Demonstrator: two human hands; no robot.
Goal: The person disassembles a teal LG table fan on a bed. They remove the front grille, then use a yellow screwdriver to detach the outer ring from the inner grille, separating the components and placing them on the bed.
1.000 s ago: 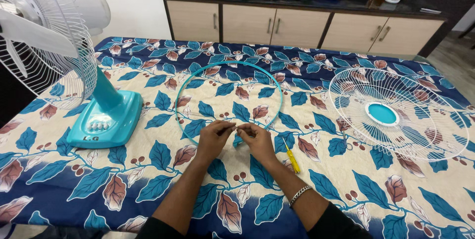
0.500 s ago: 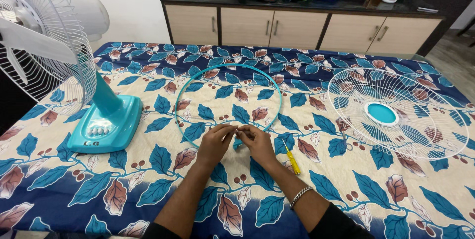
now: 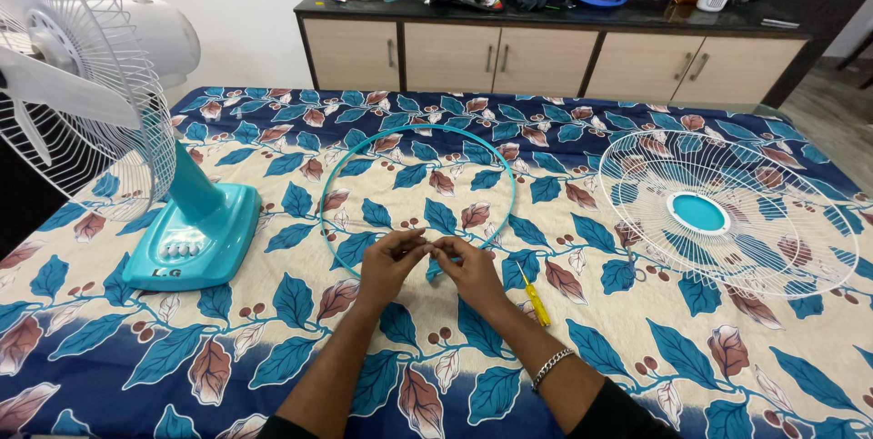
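A thin teal ring point(image 3: 350, 154) lies flat on the leaf-patterned cloth. My left hand point(image 3: 389, 262) and my right hand point(image 3: 469, 265) meet at the ring's near edge, fingertips pinched together on its two ends, where a small teal tab shows. A yellow-handled screwdriver point(image 3: 536, 298) lies just right of my right hand. A silver bracelet sits on my right wrist.
A teal table fan point(image 3: 195, 230) with a white rear grille point(image 3: 86, 94) stands at the left. A loose white front grille point(image 3: 723, 212) with a teal hub lies at the right. Behind the table runs a cabinet point(image 3: 546, 48) with clutter on top.
Both hands stay pinched on the ring's near edge. The view has shifted slightly, so everything sits a little lower in the frame.
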